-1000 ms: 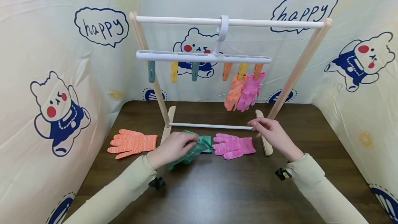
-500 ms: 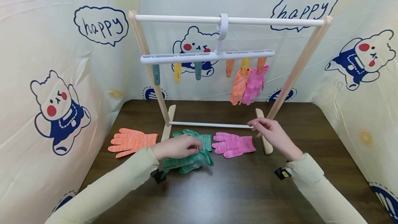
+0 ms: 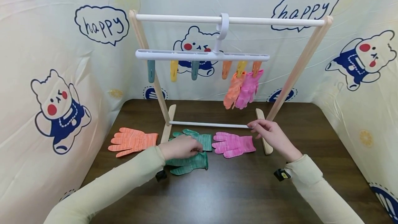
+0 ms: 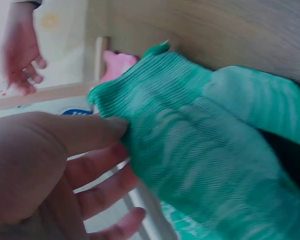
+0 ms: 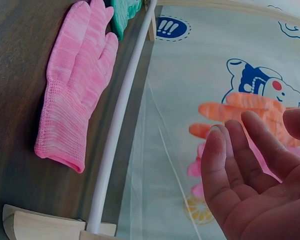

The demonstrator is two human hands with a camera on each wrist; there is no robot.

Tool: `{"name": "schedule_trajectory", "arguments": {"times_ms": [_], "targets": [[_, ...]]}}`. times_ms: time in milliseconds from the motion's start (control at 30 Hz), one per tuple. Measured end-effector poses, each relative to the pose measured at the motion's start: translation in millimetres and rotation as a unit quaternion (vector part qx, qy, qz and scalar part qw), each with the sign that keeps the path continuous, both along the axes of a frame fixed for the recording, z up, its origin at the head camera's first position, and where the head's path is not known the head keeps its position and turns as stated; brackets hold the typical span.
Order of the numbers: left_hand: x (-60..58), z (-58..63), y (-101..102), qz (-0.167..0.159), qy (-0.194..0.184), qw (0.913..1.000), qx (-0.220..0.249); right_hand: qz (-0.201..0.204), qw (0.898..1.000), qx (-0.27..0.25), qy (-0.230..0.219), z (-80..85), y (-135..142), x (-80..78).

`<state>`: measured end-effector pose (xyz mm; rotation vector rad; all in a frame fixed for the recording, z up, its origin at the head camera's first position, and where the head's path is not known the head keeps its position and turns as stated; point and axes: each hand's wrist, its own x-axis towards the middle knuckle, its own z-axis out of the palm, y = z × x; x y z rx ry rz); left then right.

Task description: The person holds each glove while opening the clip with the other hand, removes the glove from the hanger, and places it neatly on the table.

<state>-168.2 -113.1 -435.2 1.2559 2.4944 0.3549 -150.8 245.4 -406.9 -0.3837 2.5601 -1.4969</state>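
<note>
My left hand [image 3: 181,147] pinches the edge of a green knit glove [image 3: 190,164]; in the left wrist view the thumb lies on the glove [image 4: 190,145] near its ribbed cuff, fingers behind. Just beyond, partly covered by that hand, lies a second green glove [image 3: 203,141]. My right hand [image 3: 269,132] is held near the right end of the rack's lower white bar [image 3: 208,124], its fingers loosely bent and holding nothing. A pink glove [image 3: 233,145] lies between the hands, cuff to the right. Left of them an orange glove [image 3: 133,142] rests flat.
A wooden rack [image 3: 300,66] carries a white clip hanger [image 3: 186,56] on its top bar. An orange glove [image 3: 232,91] and a pink glove [image 3: 248,91] hang from its right clips. Other clips, such as a teal clip [image 3: 151,71], hold nothing. Printed cloth surrounds the table [image 3: 236,193].
The front green glove, lifted and crumpled at first, has come toward the front and now lies flatter beneath my left hand. The hanger has swung slightly. My right hand has stayed in place.
</note>
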Motion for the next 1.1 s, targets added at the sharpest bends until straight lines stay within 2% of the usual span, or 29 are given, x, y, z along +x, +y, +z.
{"name": "schedule_trajectory", "arguments": {"times_ms": [100, 267, 367, 633, 867, 933, 1100], "targets": [[0.5, -6.3, 1.3, -0.003, 0.016, 0.9999, 0.002, 0.002, 1.0, -0.005, -0.003, -1.5, 0.1, -0.4], [2.8, -15.3, 1.8, -0.002, -0.004, 1.0, -0.003, 0.002, 1.0, -0.011, -0.009, -4.3, -1.1, -0.7], [4.7, -20.6, 2.1, 0.003, -0.002, 1.0, -0.004, 0.001, 1.0, -0.014, -0.014, -5.3, -1.7, -0.4], [10.3, -30.8, 4.8, 0.01, 0.051, 0.9984, 0.024, 0.0, 1.0, -0.015, -0.019, -5.3, -2.7, 0.3], [14.1, -33.2, 2.4, 0.017, 0.08, 0.9967, -0.003, 0.0, 1.0, -0.018, -0.018, -6.2, -3.5, 0.1], [15.8, -33.5, 1.1, 0.017, 0.073, 0.997, -0.021, 0.001, 1.0, -0.02, -0.018, -6.9, -3.7, 0.2], [20.4, -35.9, 0.4, 0.023, 0.025, 0.9983, -0.046, 0.003, 0.999, -0.026, -0.022, -8.5, -4.4, 0.7]]}}
